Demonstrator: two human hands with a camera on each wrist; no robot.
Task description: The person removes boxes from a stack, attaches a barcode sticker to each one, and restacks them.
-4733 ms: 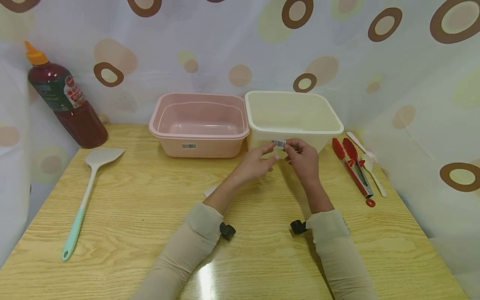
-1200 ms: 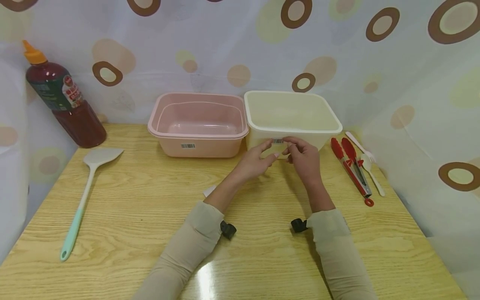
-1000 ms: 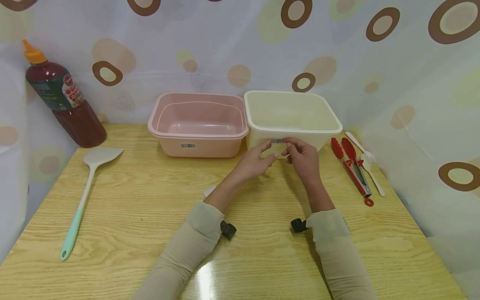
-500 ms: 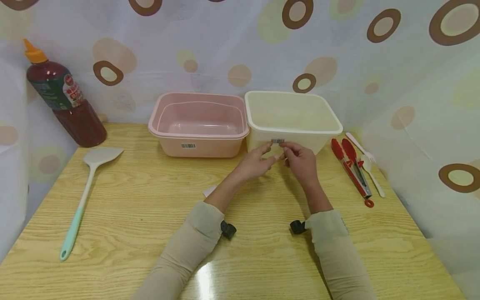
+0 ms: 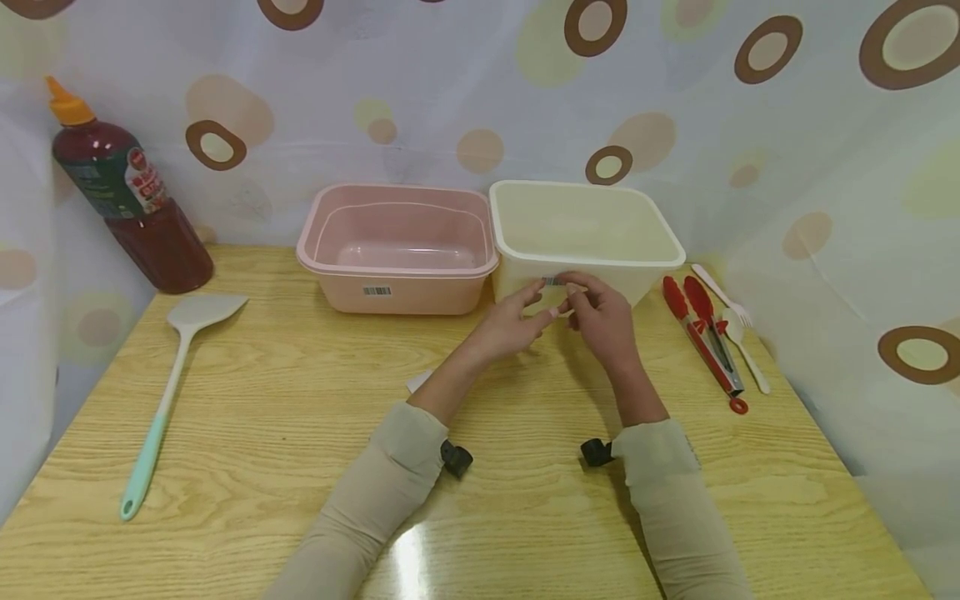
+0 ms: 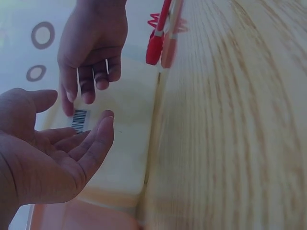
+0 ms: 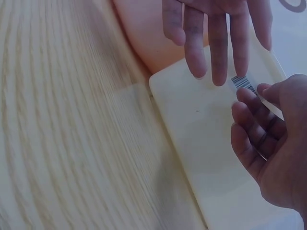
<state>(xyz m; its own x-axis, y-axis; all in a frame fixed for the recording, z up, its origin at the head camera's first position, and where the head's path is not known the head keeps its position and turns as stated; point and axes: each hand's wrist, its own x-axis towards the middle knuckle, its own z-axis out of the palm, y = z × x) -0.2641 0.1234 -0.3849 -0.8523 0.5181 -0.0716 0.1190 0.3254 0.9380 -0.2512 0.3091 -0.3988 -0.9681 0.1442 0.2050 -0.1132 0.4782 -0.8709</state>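
Observation:
A small barcode sticker (image 5: 551, 281) lies against the front wall of the cream bin (image 5: 637, 279), just below its rim. My left hand (image 5: 512, 325) touches or nearly touches the sticker's left side, fingers extended and thumb apart. On the other side, my right hand (image 5: 603, 325) has a fingertip at the sticker's right edge, partly covering it in the head view. In the left wrist view, the sticker (image 6: 79, 120) sits between both hands' fingertips. Seen from the right wrist, the barcode (image 7: 243, 82) looks flat on the bin, and the right fingers bend loosely beside it.
A pink basin (image 5: 435, 293) with its own barcode adjoins the cream bin. Red tongs (image 5: 701, 333), a fork (image 5: 723, 292) and a spoon (image 5: 746, 350) lie right. A spatula (image 5: 172, 392) and sauce bottle (image 5: 135, 196) are left. White paper (image 5: 418, 381) shows beside the left forearm.
The sticker was between the hands in front of the bin, tilted; now it lies level against the wall. The right fingers shifted left, then slightly up, over its right end. The left hand barely moved.

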